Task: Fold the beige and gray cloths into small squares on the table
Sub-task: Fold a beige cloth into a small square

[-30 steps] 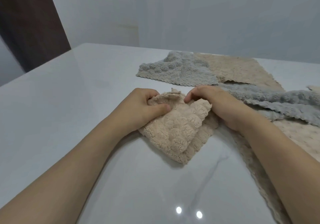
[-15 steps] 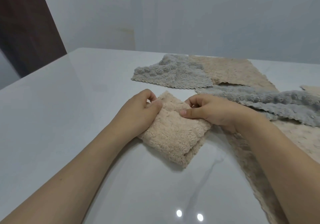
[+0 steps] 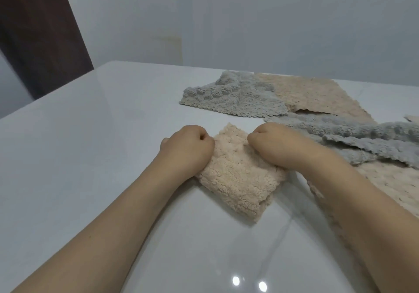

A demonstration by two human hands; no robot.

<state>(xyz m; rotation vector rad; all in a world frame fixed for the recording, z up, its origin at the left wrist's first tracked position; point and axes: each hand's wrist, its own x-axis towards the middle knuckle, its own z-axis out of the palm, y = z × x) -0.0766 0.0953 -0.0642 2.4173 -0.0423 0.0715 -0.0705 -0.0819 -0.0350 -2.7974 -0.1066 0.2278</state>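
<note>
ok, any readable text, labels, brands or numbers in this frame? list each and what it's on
None. No legible text anywhere in the head view.
Folded fluffy beige cloth under the left hand and right hand: no tag or print visible.
Flat gray cloths and flat beige cloths behind: no labels visible.
Glossy white table: only light reflections.

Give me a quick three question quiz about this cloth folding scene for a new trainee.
1. True or false: both hands rest on the folded beige cloth.
2. Which colour is the cloth lying farthest left at the back of the table? A) gray B) beige C) white
3. Fill in: the left hand and right hand have their fingers ____ under.

Key
1. True.
2. A: the flat gray cloth lies left of the flat beige cloth.
3. Curled.
</note>
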